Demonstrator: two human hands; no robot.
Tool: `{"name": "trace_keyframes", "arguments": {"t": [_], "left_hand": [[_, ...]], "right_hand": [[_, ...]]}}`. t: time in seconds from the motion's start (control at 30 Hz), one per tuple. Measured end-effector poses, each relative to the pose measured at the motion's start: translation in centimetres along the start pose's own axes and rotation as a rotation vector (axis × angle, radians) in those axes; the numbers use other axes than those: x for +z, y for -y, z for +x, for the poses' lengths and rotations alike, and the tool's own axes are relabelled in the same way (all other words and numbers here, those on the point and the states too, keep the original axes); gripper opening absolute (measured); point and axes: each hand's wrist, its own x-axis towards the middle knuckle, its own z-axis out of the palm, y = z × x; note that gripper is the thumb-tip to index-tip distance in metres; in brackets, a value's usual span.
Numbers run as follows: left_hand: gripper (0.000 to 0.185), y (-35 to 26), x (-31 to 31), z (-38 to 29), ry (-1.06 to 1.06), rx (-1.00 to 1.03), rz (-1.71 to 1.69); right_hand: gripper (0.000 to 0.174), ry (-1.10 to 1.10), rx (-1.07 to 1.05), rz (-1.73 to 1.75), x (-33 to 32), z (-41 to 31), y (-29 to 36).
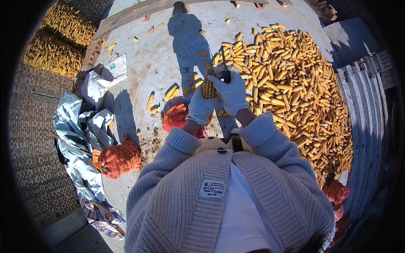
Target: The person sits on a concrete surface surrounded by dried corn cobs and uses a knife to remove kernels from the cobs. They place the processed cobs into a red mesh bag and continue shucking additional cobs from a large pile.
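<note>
My left hand [201, 106], in a white glove, grips an upright ear of corn [208, 85] by its lower part. Yellow kernels cover the side facing me, and the top looks ragged. Close against it on the right, my gloved right hand [233, 91] is closed around the black handle of a screwdriver-like tool [225, 76]. The tool's thin dark shaft points away from me, and my right thumb reaches to the ear. A red mesh sack [175, 116] of corn lies just below and left of my hands. The tool's tip shows no contact with the ear.
A large heap of corn ears [284, 85] fills the right, beside corrugated sheeting [357, 132]. Loose ears [171, 92] dot the concrete floor [148, 60]. Silvery plastic sheeting [68, 117] and another filled mesh sack [118, 158] lie left. Stacked corn [60, 41] stands by the brickwork.
</note>
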Motion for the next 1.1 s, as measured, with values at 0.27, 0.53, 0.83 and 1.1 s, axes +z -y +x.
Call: {"name": "trace_keyframes", "arguments": {"t": [0.27, 0.53, 0.83, 1.1], "left_hand": [[0.043, -3.2, -3.4, -0.6, 0.496, -0.392, -0.865], [0.036, -2.0, -2.8, -0.1, 0.471, -0.474, -0.851], [0.042, -3.7, -3.1, -0.1, 0.535, -0.495, -0.788], [0.04, -2.7, -3.5, -0.1, 0.443, -0.384, -0.678]], "right_hand": [[0.021, -0.112, 0.108, -0.24, -6.3, 3.4, -1.6], [0.026, 0.157, 0.285, 0.097, -2.7, 0.4, 0.8], [0.027, 0.082, 0.114, -0.689, -6.7, 3.6, -2.6], [0.041, 0.428, 0.136, -0.615, -5.9, -1.3, 5.5]]}}
